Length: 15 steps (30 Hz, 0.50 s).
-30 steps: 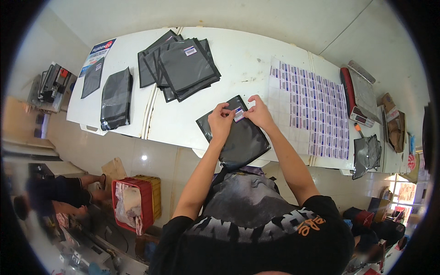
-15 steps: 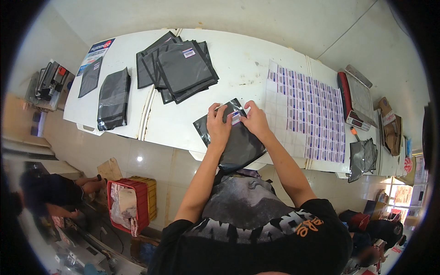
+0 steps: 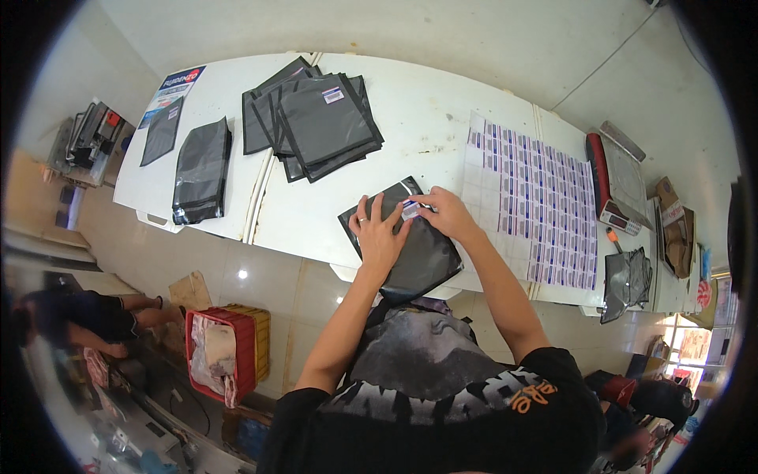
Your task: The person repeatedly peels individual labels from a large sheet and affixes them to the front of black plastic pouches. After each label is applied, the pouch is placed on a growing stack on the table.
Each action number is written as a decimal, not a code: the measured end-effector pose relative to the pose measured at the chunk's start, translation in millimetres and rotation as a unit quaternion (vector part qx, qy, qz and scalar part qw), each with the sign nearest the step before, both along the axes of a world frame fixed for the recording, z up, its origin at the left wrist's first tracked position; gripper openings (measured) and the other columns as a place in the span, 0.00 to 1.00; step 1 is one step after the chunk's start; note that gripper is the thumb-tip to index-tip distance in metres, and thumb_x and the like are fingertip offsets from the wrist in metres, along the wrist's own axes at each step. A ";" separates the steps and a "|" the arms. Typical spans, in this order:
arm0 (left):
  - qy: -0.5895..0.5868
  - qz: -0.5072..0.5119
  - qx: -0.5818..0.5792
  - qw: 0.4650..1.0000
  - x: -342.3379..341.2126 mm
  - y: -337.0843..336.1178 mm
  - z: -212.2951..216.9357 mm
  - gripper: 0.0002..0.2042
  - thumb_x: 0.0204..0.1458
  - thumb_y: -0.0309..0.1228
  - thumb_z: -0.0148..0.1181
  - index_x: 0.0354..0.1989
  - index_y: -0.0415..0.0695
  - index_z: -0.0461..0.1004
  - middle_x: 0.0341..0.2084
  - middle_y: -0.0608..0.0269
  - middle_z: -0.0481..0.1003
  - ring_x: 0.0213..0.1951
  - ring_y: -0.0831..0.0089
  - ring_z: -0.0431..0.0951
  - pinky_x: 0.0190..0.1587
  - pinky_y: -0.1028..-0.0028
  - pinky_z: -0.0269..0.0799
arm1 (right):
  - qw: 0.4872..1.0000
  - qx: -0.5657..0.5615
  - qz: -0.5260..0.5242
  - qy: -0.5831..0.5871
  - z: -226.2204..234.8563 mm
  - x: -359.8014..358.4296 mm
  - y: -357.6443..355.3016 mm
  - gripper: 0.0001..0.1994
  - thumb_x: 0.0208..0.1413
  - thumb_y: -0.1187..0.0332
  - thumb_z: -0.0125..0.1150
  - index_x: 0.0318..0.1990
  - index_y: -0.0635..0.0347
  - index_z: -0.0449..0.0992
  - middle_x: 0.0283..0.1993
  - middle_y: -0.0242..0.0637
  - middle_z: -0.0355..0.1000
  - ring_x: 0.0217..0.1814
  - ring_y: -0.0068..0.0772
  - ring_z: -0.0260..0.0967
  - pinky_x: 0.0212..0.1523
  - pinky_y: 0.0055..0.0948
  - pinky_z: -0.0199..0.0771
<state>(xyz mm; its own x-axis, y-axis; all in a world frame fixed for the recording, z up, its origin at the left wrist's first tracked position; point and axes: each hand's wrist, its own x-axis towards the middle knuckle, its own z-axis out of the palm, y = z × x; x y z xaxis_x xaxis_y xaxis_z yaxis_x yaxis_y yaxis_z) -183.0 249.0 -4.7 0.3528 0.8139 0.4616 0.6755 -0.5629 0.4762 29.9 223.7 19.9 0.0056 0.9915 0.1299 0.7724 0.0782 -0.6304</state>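
A black plastic pouch lies aslant at the near edge of the white table, in front of my body. A small white and purple sticker label sits on its upper part. My left hand rests on the pouch with fingers spread, its thumb close to the label's lower left corner. From the other side my right hand reaches in, index finger and thumb drawn together at the label's right edge. Those fingertips partly cover the label.
Beyond my hands lies a fanned stack of black pouches, the top one labelled. Further left are a neat pouch pile and a single pouch. Right of me are a label sheet, a red sealing machine and an orange-handled tool.
My right index finger has come down across the label's upper edge, and the hand has closed in on it. My left fingers have spread flatter on the pouch. The view has shifted slightly.
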 end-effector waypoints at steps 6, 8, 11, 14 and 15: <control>0.020 0.005 -0.026 0.999 -5.1 2.0 4.3 0.22 0.54 0.50 0.75 0.55 0.56 0.88 0.70 0.55 0.72 0.73 0.43 0.61 0.69 0.42 0.52 | 0.999 -0.047 0.003 0.016 -0.7 13.3 7.1 0.20 0.56 0.63 0.74 0.58 0.42 0.88 0.33 0.41 0.70 0.37 0.45 0.72 0.41 0.43 0.72; 0.017 0.004 -0.034 0.999 -7.2 1.2 2.5 0.23 0.54 0.51 0.75 0.55 0.56 0.88 0.70 0.55 0.72 0.74 0.43 0.61 0.69 0.42 0.52 | 0.998 -0.054 -0.004 0.033 -5.9 14.8 6.4 0.21 0.54 0.64 0.75 0.58 0.42 0.87 0.32 0.41 0.70 0.36 0.43 0.71 0.40 0.41 0.72; 0.013 0.004 -0.034 0.999 -7.6 2.4 2.5 0.22 0.54 0.51 0.74 0.55 0.56 0.88 0.70 0.55 0.72 0.74 0.44 0.61 0.69 0.42 0.51 | 0.995 -0.071 -0.018 0.060 -4.2 15.5 10.0 0.23 0.53 0.66 0.76 0.59 0.43 0.87 0.30 0.39 0.70 0.34 0.39 0.70 0.38 0.39 0.71; 0.003 0.005 -0.030 1.000 -5.6 3.0 4.1 0.22 0.54 0.51 0.74 0.54 0.56 0.89 0.69 0.55 0.73 0.74 0.45 0.61 0.69 0.43 0.51 | 0.994 -0.069 -0.034 0.080 -8.1 18.5 9.8 0.25 0.52 0.67 0.75 0.61 0.48 0.84 0.27 0.37 0.70 0.29 0.36 0.69 0.35 0.39 0.71; 0.001 0.006 -0.030 1.000 -6.0 3.5 2.2 0.21 0.54 0.51 0.74 0.54 0.56 0.89 0.69 0.56 0.73 0.74 0.45 0.61 0.69 0.43 0.51 | 0.991 -0.076 -0.041 0.101 -8.8 18.6 9.1 0.26 0.52 0.67 0.75 0.62 0.50 0.83 0.26 0.37 0.70 0.28 0.36 0.69 0.34 0.39 0.70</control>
<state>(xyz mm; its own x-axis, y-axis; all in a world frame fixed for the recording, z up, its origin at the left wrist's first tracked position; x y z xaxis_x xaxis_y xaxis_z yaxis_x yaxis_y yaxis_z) -189.0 252.5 -2.4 0.3435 0.8448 0.4104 0.6837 -0.5245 0.5074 48.5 232.8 11.1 0.0979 0.9947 -0.0325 0.6293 -0.0871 -0.7722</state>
